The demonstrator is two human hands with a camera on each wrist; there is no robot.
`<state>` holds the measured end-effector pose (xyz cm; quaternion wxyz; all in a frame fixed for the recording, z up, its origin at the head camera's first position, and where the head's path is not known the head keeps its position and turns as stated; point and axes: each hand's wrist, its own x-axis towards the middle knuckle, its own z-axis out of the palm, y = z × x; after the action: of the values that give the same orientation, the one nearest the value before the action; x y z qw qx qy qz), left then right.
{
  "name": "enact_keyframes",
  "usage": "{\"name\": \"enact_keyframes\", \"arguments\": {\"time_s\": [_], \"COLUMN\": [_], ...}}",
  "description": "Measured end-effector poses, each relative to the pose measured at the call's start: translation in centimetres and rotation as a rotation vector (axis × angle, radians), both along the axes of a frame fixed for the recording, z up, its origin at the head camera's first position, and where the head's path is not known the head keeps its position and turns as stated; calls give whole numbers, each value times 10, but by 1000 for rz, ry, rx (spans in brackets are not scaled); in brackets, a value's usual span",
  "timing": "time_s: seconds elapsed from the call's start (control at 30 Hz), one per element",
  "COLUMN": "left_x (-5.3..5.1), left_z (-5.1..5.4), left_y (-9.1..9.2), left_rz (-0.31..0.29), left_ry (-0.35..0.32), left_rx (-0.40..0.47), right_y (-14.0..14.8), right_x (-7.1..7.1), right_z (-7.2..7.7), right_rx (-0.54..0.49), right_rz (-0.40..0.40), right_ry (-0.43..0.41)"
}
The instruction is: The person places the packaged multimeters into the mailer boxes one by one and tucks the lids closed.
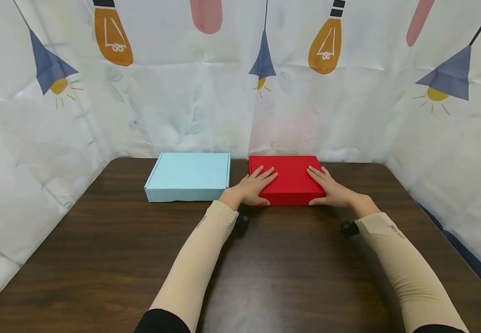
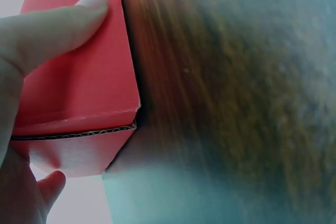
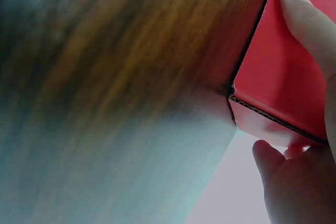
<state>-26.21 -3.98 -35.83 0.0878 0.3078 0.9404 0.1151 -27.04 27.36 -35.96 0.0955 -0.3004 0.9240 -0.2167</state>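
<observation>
A closed red cardboard box (image 1: 292, 185) lies flat near the far edge of the table. My left hand (image 1: 250, 188) rests on its left end, fingers straight and spread over the lid, the thumb along the front face. At the right end my right hand (image 1: 335, 190) mirrors this, fingers extended on the lid and thumb at the front corner. Close up, the left thumb (image 2: 68, 27) touches the box's red front panel (image 2: 89, 87) in the left wrist view. In the right wrist view the right thumb (image 3: 304, 22) lies against the same panel.
A closed light blue box (image 1: 190, 173) sits left of the red one, a narrow gap between them and close to my left hand. Dark wood tabletop (image 1: 282, 268) stretches toward me. Behind the table hangs a white printed curtain (image 1: 161, 106).
</observation>
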Motion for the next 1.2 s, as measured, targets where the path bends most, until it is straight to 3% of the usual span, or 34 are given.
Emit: {"name": "enact_keyframes", "arguments": {"time_s": [0.23, 0.33, 0.43, 0.47, 0.57, 1.0, 1.2], "left_x": [-3, -2, 0, 0, 2, -2, -1], "left_z": [-3, -3, -2, -2, -1, 1, 4], "left_y": [-1, -2, -4, -4, -3, 0, 2], "left_rz": [14, 15, 23, 25, 23, 0, 18], "left_ry": [20, 18, 32, 37, 49, 37, 110], "left_rx": [-10, -9, -17, -17, -15, -67, -168], "right_y": [-4, 9, 8, 7, -9, -9, -11], "right_x": [-1, -27, -28, -26, -1, -1, -2], "right_z": [0, -27, -28, -26, 0, 7, 9], "right_rx": [-4, -3, -7, -3, 18, 71, 79], "right_rz": [12, 41, 52, 55, 31, 6, -7], "right_ry": [-4, 26, 32, 39, 20, -46, -58]}}
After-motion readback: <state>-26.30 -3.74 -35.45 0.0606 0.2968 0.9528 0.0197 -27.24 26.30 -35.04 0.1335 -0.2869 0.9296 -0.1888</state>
